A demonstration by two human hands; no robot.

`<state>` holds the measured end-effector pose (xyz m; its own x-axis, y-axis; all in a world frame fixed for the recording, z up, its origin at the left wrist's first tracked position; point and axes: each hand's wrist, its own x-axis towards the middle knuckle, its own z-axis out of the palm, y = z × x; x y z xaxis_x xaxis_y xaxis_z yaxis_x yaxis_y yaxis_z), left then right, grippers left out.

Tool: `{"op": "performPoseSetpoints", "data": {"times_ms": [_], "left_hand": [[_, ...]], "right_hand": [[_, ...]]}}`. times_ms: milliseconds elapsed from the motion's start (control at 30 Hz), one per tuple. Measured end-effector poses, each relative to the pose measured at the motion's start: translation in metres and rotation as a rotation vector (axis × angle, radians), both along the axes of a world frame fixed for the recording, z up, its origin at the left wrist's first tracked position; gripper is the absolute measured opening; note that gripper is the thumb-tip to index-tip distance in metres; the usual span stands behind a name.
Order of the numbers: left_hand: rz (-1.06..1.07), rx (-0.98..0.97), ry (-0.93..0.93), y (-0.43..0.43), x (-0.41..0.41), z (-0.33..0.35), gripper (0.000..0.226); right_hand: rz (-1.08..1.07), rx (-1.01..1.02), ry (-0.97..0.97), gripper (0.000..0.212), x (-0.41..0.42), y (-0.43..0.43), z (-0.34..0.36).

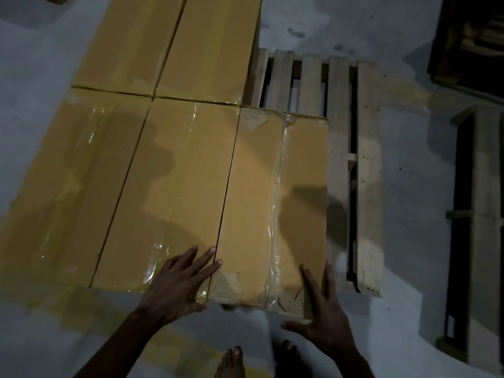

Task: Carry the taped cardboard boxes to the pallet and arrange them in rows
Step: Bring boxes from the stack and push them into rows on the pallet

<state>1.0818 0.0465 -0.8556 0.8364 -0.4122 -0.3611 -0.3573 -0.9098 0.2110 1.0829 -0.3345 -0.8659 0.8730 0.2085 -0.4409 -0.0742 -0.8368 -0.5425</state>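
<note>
Several taped cardboard boxes lie flat on a wooden pallet (366, 170), packed side by side in two rows. The nearest right box (261, 203) has clear tape down its middle and torn patches at its corners. My left hand (177, 282) rests with fingers spread on the near edge where this box meets the middle box (174, 186). My right hand (324, 315) lies open against the same box's near right corner. Neither hand grips anything. Two more boxes (210, 47) fill the far row.
Bare pallet slats show to the right of the boxes and behind the right one. A second pallet (480, 214) lies on the grey floor at the right, with a dark crate (469, 42) at the top right. My bare feet (231, 361) stand just below the pallet.
</note>
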Motion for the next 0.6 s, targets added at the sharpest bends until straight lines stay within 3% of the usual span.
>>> {"op": "performPoseSetpoints", "data": {"times_ms": [200, 600], "left_hand": [[-0.038, -0.023, -0.090, 0.002, 0.005, -0.004, 0.109], [-0.047, -0.073, -0.060, 0.002, 0.004, -0.007, 0.095]], "right_hand": [[0.077, 0.016, -0.068, 0.114, -0.002, -0.017, -0.018], [0.116, 0.031, -0.077, 0.110, -0.005, -0.028, -0.016]]}}
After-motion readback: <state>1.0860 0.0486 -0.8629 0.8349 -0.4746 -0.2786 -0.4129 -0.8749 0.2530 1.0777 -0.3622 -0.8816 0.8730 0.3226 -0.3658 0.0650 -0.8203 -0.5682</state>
